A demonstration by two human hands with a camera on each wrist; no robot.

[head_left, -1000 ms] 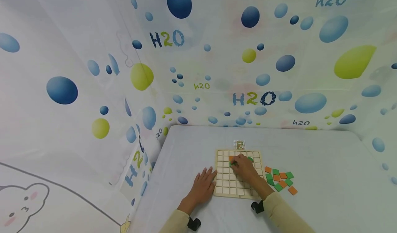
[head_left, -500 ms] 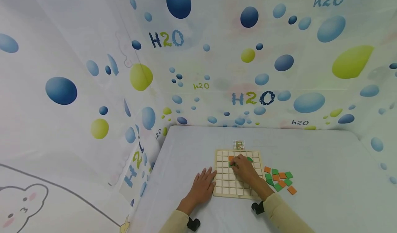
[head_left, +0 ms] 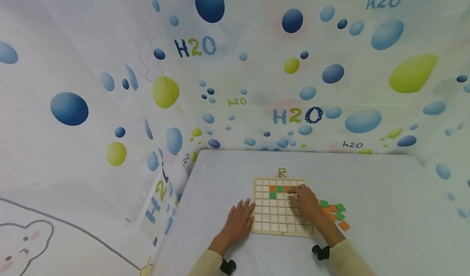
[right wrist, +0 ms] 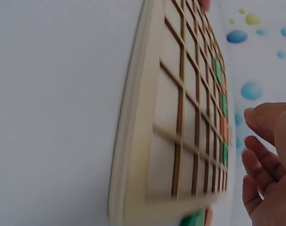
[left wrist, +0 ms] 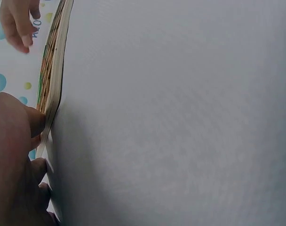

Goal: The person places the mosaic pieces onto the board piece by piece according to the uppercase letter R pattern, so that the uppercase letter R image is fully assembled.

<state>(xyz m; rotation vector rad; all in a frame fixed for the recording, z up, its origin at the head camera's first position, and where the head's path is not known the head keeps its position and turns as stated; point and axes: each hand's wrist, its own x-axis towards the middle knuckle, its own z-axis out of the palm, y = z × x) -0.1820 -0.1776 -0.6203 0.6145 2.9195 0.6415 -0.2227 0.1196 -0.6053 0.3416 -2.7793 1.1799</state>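
A wooden grid board (head_left: 275, 226) lies on the white table. Along one of its upper rows sit an orange tile (head_left: 272, 188), a green tile (head_left: 280, 189) and another orange tile (head_left: 287, 189); a second green tile (head_left: 272, 195) lies below the first orange one. My left hand (head_left: 239, 223) lies flat at the board's left edge, fingertips right at the rim. Over the board's right part hovers my right hand (head_left: 304, 200), hiding cells there. In the right wrist view, its fingers (right wrist: 263, 115) are loosely bent with nothing between them.
Loose green tiles (head_left: 340, 207) and orange tiles (head_left: 344, 225) lie right of the board, partly hidden by the right arm. A small pattern card (head_left: 282, 172) lies just beyond the board's far edge. Behind the table hangs a printed curtain (head_left: 253, 76).
My right hand has left the green tile in the second row and moved right across the board, uncovering tiles in the row above. The left hand stays in place.
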